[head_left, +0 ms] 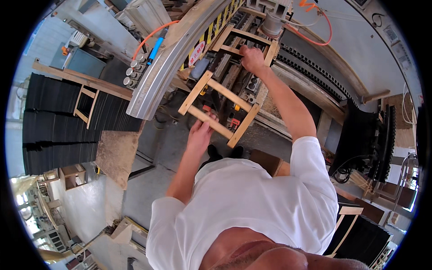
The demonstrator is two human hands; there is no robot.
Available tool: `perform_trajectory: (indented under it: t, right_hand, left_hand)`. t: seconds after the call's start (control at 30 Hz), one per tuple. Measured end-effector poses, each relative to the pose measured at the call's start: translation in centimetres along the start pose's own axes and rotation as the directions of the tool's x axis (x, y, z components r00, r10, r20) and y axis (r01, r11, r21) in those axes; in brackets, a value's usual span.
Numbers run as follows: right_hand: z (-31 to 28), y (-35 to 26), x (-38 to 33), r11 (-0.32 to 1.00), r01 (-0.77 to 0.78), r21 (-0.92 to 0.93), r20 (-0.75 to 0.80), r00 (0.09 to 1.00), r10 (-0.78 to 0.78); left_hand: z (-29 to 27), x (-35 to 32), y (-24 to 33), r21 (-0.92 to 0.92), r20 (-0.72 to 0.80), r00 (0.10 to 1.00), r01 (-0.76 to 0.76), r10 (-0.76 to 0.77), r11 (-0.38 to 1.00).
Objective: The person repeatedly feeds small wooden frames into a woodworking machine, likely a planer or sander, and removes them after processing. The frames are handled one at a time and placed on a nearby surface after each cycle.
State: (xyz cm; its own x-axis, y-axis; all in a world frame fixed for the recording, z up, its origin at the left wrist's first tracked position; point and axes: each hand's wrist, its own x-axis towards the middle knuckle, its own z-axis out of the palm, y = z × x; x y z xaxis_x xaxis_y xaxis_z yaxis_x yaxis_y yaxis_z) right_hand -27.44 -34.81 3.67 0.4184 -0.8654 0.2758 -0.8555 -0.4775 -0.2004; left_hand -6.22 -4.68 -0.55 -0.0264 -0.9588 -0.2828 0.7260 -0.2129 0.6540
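My left hand (200,134) grips the near rail of a light wooden frame (230,95), made of two long rails joined by two end pieces. This frame is tilted in front of me, above the floor and the machine's edge. Farther ahead, a second wooden frame (271,52) lies on the machine bed. My right hand (253,59) reaches over to it, fingers closed at its inner crossbar; the fingertips are partly hidden.
A curved metal guard (155,74) with yellow-black striping runs along the machine's left. A motor unit (272,24) sits beyond the far frame. To the left stands a large stack of dark panels (58,121) with a small wooden frame (84,105) on it. Black toothed chain tracks (310,74) lie right.
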Motion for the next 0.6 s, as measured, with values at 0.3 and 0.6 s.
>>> perform_trajectory:
  t: [0.3,0.6]
  right_hand:
    - [0.2,-1.0,3.1,0.989,-0.030,-0.145,0.099,0.994,0.045]
    - [-0.1,1.0,8.3,0.866,0.048,-0.498,0.075,0.997,-0.013]
  left_hand:
    - [-4.6,-6.7,3.9,0.084,-0.090,0.996,0.008,-0.001,0.996]
    - [-11.5,-6.7,7.4,0.115,-0.174,0.984,-0.009,0.029,0.993]
